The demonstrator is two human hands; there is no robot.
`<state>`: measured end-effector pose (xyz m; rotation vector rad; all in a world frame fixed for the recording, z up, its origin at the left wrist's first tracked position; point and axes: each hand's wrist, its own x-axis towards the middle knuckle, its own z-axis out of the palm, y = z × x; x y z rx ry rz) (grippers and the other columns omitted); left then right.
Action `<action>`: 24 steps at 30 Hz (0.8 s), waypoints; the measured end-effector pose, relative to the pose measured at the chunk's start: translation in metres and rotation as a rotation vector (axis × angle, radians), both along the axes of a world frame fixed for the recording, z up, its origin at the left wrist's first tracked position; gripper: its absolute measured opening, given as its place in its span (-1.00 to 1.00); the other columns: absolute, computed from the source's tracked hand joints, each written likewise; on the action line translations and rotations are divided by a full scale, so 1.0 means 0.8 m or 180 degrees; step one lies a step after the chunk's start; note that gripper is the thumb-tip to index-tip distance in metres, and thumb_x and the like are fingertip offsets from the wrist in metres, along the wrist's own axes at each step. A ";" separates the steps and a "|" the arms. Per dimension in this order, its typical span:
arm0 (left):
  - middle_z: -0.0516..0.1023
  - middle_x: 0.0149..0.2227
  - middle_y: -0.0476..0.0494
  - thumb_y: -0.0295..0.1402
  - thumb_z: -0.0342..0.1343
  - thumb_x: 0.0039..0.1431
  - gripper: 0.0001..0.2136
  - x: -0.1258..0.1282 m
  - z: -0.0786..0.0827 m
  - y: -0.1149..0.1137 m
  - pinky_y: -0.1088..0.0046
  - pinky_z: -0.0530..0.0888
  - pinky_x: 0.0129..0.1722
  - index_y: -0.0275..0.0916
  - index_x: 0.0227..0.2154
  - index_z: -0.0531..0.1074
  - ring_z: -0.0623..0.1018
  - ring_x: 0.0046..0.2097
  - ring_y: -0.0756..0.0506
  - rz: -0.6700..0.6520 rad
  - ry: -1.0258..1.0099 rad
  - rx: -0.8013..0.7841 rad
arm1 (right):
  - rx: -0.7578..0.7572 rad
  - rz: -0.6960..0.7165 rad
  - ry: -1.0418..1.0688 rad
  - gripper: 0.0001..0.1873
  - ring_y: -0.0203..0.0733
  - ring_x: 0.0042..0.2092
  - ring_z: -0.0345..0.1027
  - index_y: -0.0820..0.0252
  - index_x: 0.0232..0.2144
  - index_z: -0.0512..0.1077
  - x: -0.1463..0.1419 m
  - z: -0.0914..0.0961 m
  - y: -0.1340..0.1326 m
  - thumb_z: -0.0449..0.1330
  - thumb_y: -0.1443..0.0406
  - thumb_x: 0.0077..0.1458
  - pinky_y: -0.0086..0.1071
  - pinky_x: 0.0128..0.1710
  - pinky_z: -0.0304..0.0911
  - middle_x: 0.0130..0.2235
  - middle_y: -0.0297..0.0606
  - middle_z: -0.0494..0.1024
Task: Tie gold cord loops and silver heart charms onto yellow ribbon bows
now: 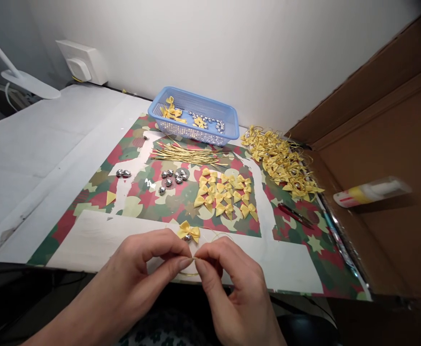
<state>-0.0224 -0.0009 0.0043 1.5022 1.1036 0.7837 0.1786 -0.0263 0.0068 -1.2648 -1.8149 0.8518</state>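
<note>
My left hand (149, 266) and my right hand (234, 283) meet at the table's front edge. Thumb and forefinger of each are pinched on a thin gold cord (189, 274), which loops below the fingertips. Just beyond them, a yellow ribbon bow (189, 230) lies with a silver bell (188, 238) at its centre. Whether the cord runs through this bell is hidden by my fingers. Farther back are rows of yellow bows (225, 196), several loose silver bells (169, 182) and a bundle of cut gold cords (189, 154).
A blue basket (192, 133) with bows and bells stands against the wall. At right lie a heap of corded bows (278, 161) and a red-handled tool (295, 215). A cardboard panel (383, 120) bounds that side, with a bottle (362, 193) by it. A white lamp (32, 84) stands left.
</note>
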 end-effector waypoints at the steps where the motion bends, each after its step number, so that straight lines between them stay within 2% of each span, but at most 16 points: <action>1: 0.63 -0.40 0.06 -0.31 0.16 0.43 -0.77 0.000 0.000 0.000 0.55 0.48 -0.32 -0.08 -0.37 0.62 0.57 -0.36 -0.03 -0.0022 -0.0006 -0.0020 | 0.0038 -0.0008 -0.0031 -0.82 -0.31 -0.28 0.43 0.12 -0.26 0.44 -0.001 0.000 0.001 0.10 0.43 0.40 -0.46 -0.32 0.29 -0.31 -0.37 0.50; 8: 0.69 -0.36 -0.01 -0.32 0.13 0.44 -0.76 -0.002 -0.011 0.001 0.49 0.52 -0.27 -0.10 -0.33 0.66 0.62 -0.31 -0.08 -0.0122 -0.0097 -0.0224 | 0.0247 -0.0134 -0.0223 -0.79 -0.29 -0.31 0.40 0.14 -0.30 0.40 -0.009 -0.008 0.000 0.07 0.46 0.39 -0.44 -0.37 0.24 -0.35 -0.33 0.48; 12: 0.71 -0.35 0.01 -0.33 0.16 0.41 -0.78 -0.008 -0.020 0.003 0.51 0.54 -0.25 -0.09 -0.32 0.68 0.65 -0.29 -0.09 -0.0048 -0.0136 -0.0226 | 0.0064 -0.0136 -0.0056 -0.81 -0.26 -0.32 0.44 0.15 -0.26 0.48 -0.007 -0.014 0.006 0.10 0.39 0.41 -0.44 -0.38 0.29 -0.34 -0.31 0.55; 14: 0.72 -0.34 0.01 -0.31 0.18 0.40 -0.80 -0.013 -0.022 0.006 0.52 0.55 -0.25 -0.08 -0.33 0.68 0.65 -0.29 -0.09 -0.0005 -0.0068 -0.0203 | 0.0006 -0.0210 -0.0067 -0.82 -0.24 -0.29 0.47 0.16 -0.19 0.53 -0.002 -0.018 0.013 0.11 0.36 0.43 -0.43 -0.34 0.34 -0.29 -0.29 0.59; 18: 0.70 -0.32 -0.01 -0.29 0.20 0.41 -0.81 -0.025 -0.024 0.016 0.51 0.56 -0.23 -0.09 -0.33 0.65 0.64 -0.27 -0.10 0.0080 0.0158 -0.0113 | 0.0184 -0.0478 -0.0702 -0.78 -0.18 -0.18 0.51 0.20 -0.12 0.54 0.005 -0.031 0.028 0.07 0.41 0.45 -0.37 -0.17 0.39 -0.22 -0.23 0.60; 21: 0.69 -0.18 -0.08 -0.31 0.22 0.39 -0.82 -0.029 -0.029 0.025 0.49 0.59 -0.13 -0.07 -0.33 0.68 0.67 -0.11 -0.14 0.0091 0.0183 0.0084 | 0.0169 -0.0476 -0.0986 -0.80 -0.13 -0.18 0.49 0.21 -0.08 0.53 0.001 -0.040 0.033 0.12 0.46 0.40 -0.34 -0.18 0.35 -0.21 -0.23 0.57; 24: 0.68 0.02 -0.16 -0.31 0.25 0.36 -0.83 -0.026 -0.035 0.032 0.43 0.60 0.01 -0.05 -0.33 0.72 0.65 0.12 -0.22 0.0127 0.0358 0.0303 | 0.0167 -0.0423 -0.1098 -0.81 -0.13 -0.20 0.45 0.19 -0.17 0.51 -0.007 -0.045 0.034 0.16 0.52 0.33 -0.34 -0.22 0.27 -0.22 -0.24 0.54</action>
